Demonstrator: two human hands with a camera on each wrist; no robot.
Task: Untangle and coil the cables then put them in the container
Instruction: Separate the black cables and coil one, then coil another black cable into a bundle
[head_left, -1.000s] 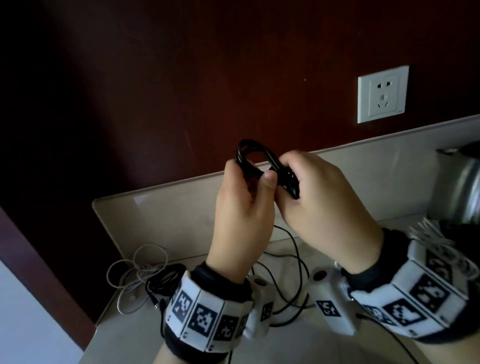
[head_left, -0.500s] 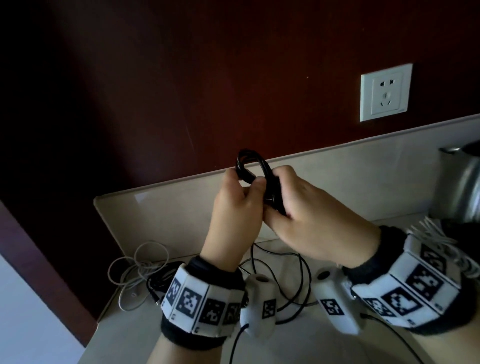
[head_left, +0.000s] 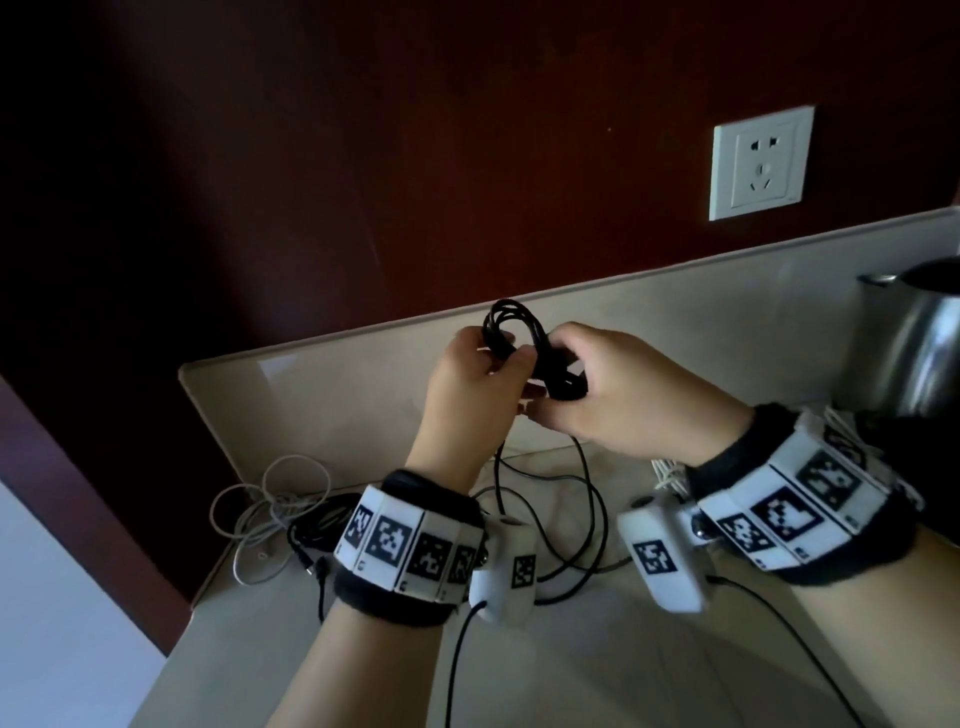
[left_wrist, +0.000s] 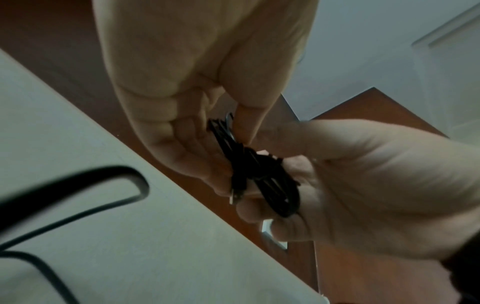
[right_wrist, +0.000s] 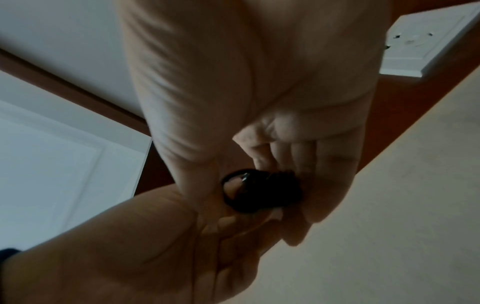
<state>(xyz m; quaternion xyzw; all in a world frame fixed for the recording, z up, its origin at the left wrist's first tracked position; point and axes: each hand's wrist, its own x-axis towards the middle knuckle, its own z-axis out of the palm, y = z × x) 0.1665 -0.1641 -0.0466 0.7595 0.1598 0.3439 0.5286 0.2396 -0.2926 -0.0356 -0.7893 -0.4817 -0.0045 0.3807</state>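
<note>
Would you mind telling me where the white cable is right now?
In the head view, the white cable lies loosely looped at the counter's far left corner, beside a black cable pile, left of the left hand.

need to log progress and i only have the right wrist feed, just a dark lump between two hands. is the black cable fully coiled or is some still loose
Observer: Not fully. In the head view the black coil is held up between the left hand and right hand, and a loose tail hangs from it down to the counter.
Operator: can you see a plug end
Observer: Yes, the left wrist view shows a metal-tipped connector sticking out of the bundle by the fingers.
Operator: other cables left to do
Observer: A white cable lies in loose loops at the counter's left end, with another black cable beside it.
</note>
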